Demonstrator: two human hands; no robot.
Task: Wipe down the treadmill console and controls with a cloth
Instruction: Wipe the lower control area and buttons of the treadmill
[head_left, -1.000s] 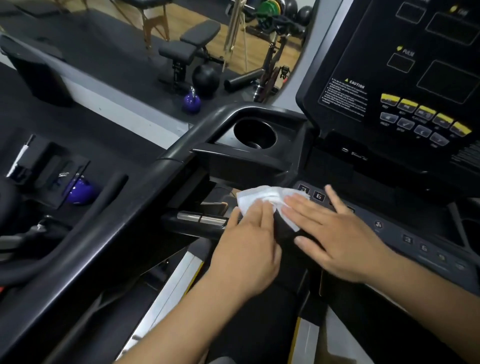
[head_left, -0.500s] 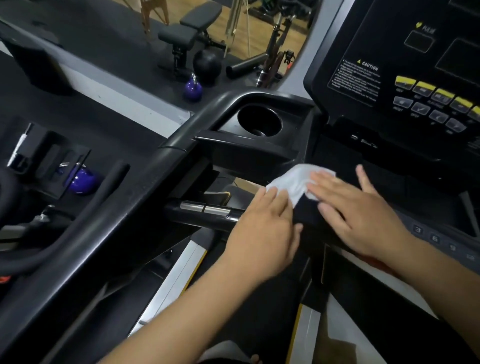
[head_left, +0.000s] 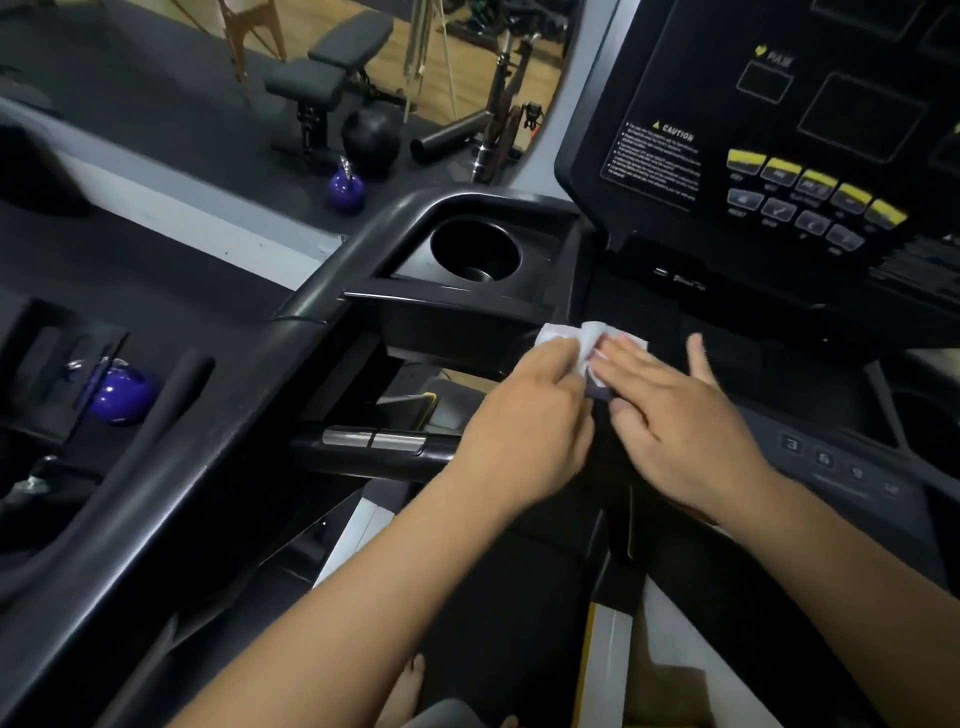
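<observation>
I see the white cloth on the treadmill console's lower ledge near its left edge, just below the cup holder, with my right hand pressing it with flat, straight fingers and my left hand curled over its near edge, apparently gripping it.
</observation>
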